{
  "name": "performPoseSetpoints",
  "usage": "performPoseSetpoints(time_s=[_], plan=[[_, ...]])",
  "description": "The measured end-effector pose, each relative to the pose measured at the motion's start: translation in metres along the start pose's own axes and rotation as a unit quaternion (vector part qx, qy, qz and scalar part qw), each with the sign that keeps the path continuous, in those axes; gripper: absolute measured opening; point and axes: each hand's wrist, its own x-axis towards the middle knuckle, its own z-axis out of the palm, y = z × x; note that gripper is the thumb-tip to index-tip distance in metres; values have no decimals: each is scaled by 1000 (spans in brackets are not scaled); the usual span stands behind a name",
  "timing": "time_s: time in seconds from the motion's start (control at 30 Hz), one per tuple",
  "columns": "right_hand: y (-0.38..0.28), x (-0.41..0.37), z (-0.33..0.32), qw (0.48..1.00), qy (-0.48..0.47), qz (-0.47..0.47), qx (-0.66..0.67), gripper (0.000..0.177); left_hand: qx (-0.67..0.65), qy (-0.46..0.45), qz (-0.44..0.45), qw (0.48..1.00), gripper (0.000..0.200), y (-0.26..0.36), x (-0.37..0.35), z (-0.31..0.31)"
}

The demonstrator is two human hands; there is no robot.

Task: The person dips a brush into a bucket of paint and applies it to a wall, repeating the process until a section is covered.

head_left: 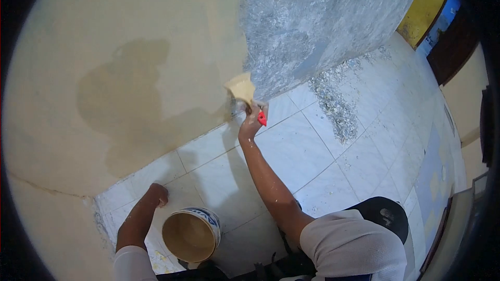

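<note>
My right hand (pixel 253 117) is closed round the red handle of a wide brush (pixel 241 88), whose cream-coated head is at the low part of the wall. It is at the border between the cream-coated wall (pixel 198 15) and the bare grey wall (pixel 312 15). My left hand (pixel 159 194) is low at the left, above the tiles, with its fingers curled; no object shows in it. Beside it, to the lower right, stands an open bucket (pixel 190 235) with cream residue on its inner wall.
Flakes of debris (pixel 336 106) lie on the white tiled floor (pixel 291 151) along the grey wall. A dark cap (pixel 388 216) is at the lower right, by my right shoulder. A yellow wall section (pixel 423 8) and a dark doorway (pixel 453 47) show at the upper right.
</note>
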Motion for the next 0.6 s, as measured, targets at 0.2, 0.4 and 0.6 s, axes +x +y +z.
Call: performPoseSetpoints(time_s=[0.2,0.4,0.6], plan=[[-8,-25,-36,994,37,101,19,4,90,36,-6,995,23,-1,22,5],[11,-50,-62,987,46,73,-136,7,71,17,-19,997,22,3,14,5],[18,-51,-66,981,49,86,-170,10,71,26,-1,997,22,6,4,0]])
